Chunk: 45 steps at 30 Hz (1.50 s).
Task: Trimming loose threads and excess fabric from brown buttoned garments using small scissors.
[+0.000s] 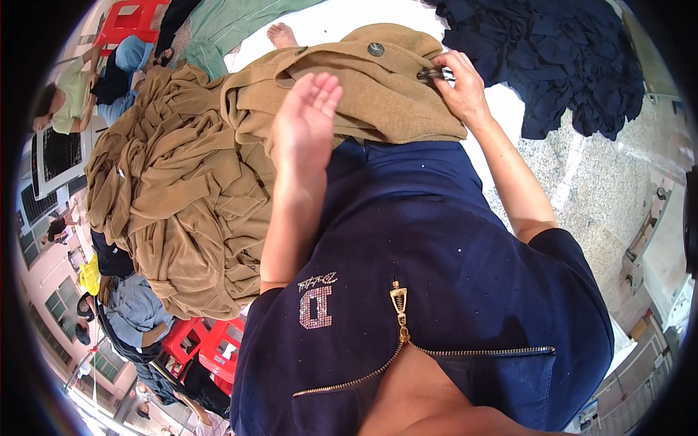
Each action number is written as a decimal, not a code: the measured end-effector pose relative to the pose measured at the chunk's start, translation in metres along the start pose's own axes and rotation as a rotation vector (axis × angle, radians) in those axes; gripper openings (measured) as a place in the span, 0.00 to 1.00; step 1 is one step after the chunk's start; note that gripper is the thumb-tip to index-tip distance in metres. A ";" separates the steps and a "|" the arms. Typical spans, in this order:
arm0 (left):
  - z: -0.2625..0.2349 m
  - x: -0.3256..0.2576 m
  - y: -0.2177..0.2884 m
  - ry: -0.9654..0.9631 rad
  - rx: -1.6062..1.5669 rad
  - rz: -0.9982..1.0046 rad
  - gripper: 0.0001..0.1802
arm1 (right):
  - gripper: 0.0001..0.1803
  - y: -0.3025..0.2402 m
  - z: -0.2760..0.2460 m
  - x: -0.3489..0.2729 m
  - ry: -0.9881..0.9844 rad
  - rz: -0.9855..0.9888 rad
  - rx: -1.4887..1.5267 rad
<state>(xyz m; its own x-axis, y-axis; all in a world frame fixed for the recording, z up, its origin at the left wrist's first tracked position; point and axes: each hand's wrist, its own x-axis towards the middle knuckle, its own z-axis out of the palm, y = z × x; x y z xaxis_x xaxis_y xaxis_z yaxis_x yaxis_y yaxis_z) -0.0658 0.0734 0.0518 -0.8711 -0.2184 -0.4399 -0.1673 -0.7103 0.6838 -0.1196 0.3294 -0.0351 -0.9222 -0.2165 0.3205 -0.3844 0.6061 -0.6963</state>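
Observation:
A brown coat (pixel 349 87) of thick cloth lies across my lap and the white surface in front of me, with a dark round button (pixel 375 49) near its far edge. My left hand (pixel 309 120) is raised over the coat's left part, fingers stretched out and palm showing, holding nothing. At the coat's right end, my right hand (pixel 462 87) is closed around a small dark tool that looks like thread snips (pixel 436 73). The tips of the snips are against the cloth beside a dark spot, perhaps another button; my fingers partly cover them.
A large heap of brown garments (pixel 189 189) rises at my left. Dark navy garments (pixel 545 58) are piled at the far right, above a speckled floor (pixel 582 174). Red stools (pixel 222 352) and several people are on the left. Another person's bare hand or foot (pixel 281 35) shows beyond the coat.

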 end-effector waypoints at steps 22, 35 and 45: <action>0.043 -0.007 -0.058 -0.272 0.227 -0.288 0.22 | 0.10 0.000 -0.033 0.008 -0.357 0.460 0.848; 0.056 -0.015 -0.059 -0.381 0.210 -0.251 0.04 | 0.09 -0.059 -0.053 0.010 -0.238 0.393 0.791; 0.054 -0.013 -0.059 -0.342 0.115 -0.219 0.04 | 0.12 -0.073 -0.077 -0.016 -0.112 0.035 0.021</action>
<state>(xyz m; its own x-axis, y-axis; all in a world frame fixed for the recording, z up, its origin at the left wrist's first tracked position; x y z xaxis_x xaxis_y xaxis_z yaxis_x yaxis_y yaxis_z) -0.0695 0.1544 0.0482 -0.9091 0.1779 -0.3767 -0.3990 -0.6317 0.6646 -0.0732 0.3481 0.0598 -0.9338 -0.2803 0.2225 -0.3513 0.5989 -0.7197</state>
